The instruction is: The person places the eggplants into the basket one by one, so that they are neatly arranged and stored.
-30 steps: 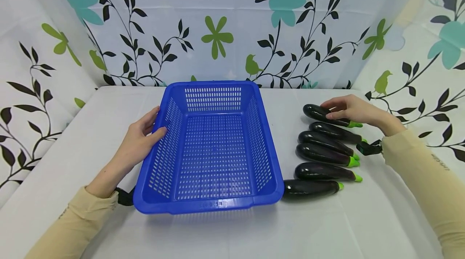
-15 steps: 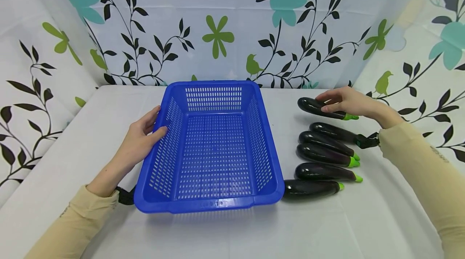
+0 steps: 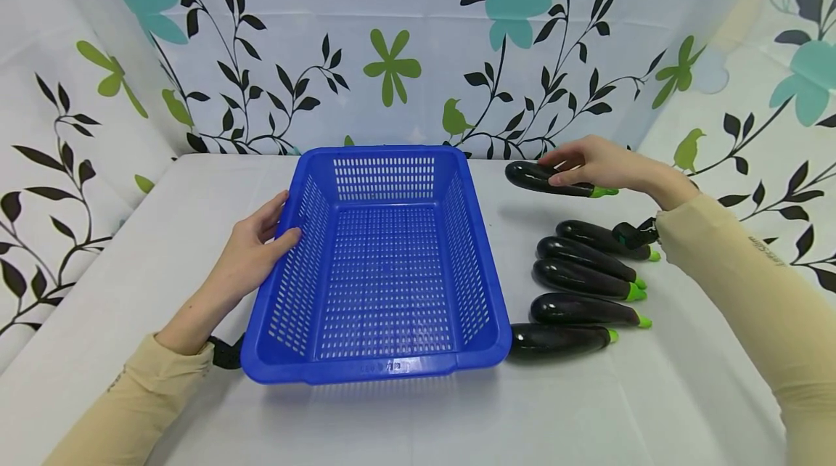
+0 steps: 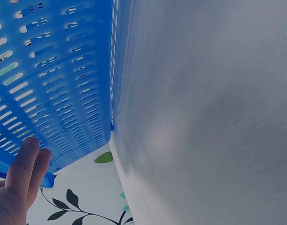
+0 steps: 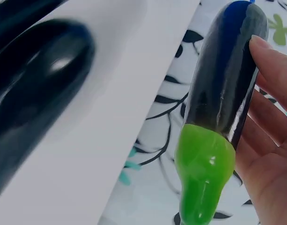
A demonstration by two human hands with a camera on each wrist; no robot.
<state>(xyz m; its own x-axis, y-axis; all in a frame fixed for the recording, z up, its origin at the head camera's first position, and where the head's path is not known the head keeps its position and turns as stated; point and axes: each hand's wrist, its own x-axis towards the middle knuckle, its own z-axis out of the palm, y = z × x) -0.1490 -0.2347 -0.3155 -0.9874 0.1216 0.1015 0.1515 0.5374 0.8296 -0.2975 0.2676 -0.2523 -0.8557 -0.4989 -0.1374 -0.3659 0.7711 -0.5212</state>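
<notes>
- Head view: the right hand [image 3: 591,163] reaches forward over the far right part of the table [image 3: 588,408], palm down, with the forearm stretched out in a beige sleeve [image 3: 751,284]. Its fingers are curled round a dark eggplant [image 3: 538,178] with a green stem end, and they hold it above the table, just to the right of the far corner of the blue basket [image 3: 385,364].
- Head view: five other eggplants [image 3: 581,277] lie side by side on the table, right of the basket; the nearest one touches the basket's front right corner.
- Head view: the left hand [image 3: 251,252] rests on the left wall of the basket, with the thumb laid over the rim and the other fingers nearly straight on the outside. The basket stands in the middle of the table.
- Left wrist view: the slotted wall of the basket [image 4: 54,84] fills the upper left, and straight fingers [image 4: 26,164] lie flat on it, close together. The white table [image 4: 204,117] fills the rest.
- Right wrist view: the held eggplant [image 5: 225,79] stands nearly upright in the picture, green stem [image 5: 202,173] down. The fingers [image 5: 274,70] wrap it from the right side. A blurred eggplant [image 5: 35,89] lies on the table at the left.
</notes>
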